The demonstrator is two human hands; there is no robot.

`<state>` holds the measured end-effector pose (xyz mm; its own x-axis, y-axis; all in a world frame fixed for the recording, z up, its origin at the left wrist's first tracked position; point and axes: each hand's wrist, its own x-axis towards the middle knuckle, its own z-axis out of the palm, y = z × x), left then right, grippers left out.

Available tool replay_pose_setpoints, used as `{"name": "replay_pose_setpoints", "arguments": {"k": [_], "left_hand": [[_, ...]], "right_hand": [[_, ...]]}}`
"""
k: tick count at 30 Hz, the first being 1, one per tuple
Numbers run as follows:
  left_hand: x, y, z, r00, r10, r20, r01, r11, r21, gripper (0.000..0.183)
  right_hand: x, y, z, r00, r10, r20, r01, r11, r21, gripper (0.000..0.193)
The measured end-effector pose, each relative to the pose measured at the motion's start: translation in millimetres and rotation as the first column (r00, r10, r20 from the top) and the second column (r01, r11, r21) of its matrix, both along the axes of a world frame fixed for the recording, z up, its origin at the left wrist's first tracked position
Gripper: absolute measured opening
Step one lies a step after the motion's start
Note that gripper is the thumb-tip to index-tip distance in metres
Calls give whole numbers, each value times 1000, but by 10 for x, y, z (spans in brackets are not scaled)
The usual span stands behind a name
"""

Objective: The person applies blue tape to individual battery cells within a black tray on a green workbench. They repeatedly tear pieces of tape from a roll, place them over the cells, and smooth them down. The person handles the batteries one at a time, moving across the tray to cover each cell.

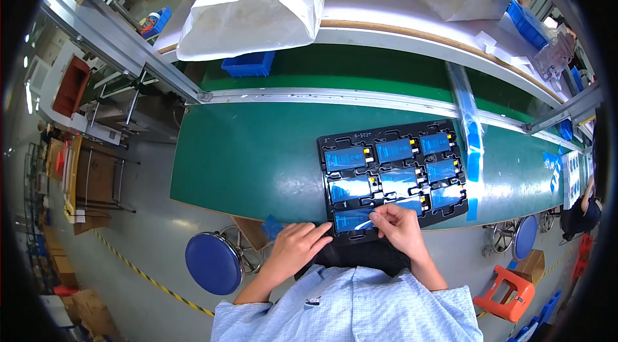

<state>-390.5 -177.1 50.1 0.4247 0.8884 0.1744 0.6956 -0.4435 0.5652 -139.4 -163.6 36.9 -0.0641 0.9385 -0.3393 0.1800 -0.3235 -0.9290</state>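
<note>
A black moulded tray (393,131) lies at the near edge of the green bench, with flat blue battery packs seated in rows. The packs have small yellow and white ends. At the tray's near left corner, my left hand (297,245) rests with its fingers stretched toward the rim, touching the corner beside the nearest battery pack (351,220). My right hand (397,225) is over that pack's right end, thumb and fingertips pinched together. A thin whitish streak shows under the pinch; whether it is film or glare I cannot tell.
A scrap of blue film (273,226) is at the bench edge beside my left hand. Blue tape (473,149) runs across the bench right of the tray. Above the far side, a shelf carries a white bag (254,10). A blue stool (214,263) stands at left, an orange stool (506,294) at right.
</note>
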Motion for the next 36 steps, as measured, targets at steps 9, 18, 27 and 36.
{"name": "replay_pose_setpoints", "arguments": {"k": [9,18,27,36], "left_hand": [[3,4,-44,999,14,28,-14,1000,5,31],[6,25,-9,1000,0,17,0,1000,-20,29],[40,40,-32,999,-17,35,16,1000,11,29],[59,38,-34,974,-116,-195,137,986,99,41]], "right_hand": [[-62,18,76,995,24,101,-27,999,23,18],[-72,27,95,992,34,122,-37,999,25,19],[-73,35,94,989,43,142,-48,999,26,20],[-117,20,63,961,19,276,-57,990,130,17]]}}
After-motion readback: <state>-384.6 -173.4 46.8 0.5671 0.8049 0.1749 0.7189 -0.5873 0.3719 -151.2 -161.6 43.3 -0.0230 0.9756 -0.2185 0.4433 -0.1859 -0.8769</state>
